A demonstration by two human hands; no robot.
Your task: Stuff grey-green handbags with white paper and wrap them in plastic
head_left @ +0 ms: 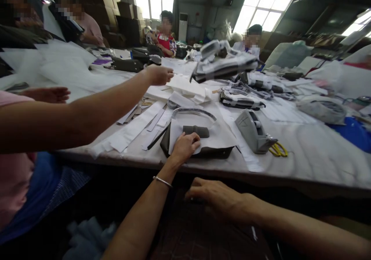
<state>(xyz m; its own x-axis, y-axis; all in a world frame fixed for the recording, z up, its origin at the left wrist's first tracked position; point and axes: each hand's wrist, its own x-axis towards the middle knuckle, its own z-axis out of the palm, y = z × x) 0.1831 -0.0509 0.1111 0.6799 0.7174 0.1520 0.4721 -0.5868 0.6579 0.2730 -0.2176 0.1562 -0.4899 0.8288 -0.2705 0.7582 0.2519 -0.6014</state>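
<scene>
The left hand (185, 146) lay palm-down, fingers loosely curled, pressing a white paper sheet (214, 134) over dark fabric (203, 152) at the table (304, 155) edge, gripping nothing. The right hand (216, 198) hovered flat at five o'clock below the edge, empty. A co-worker's arm (87, 113) stretched toward eleven o'clock, its hand (159, 75) on white pieces (185, 88).

A grey tape dispenser (252, 131) sits right of centre on the pale surface (313, 151), with yellow scissors (278, 149) touching its near end. White strips (136, 127) lie left of centre. A heap of grey and white pieces (224, 64) rises at upper centre. A co-worker's arm (95, 105) stretches in from the left. Blue cloth (355, 133) lies at the right edge.
</scene>
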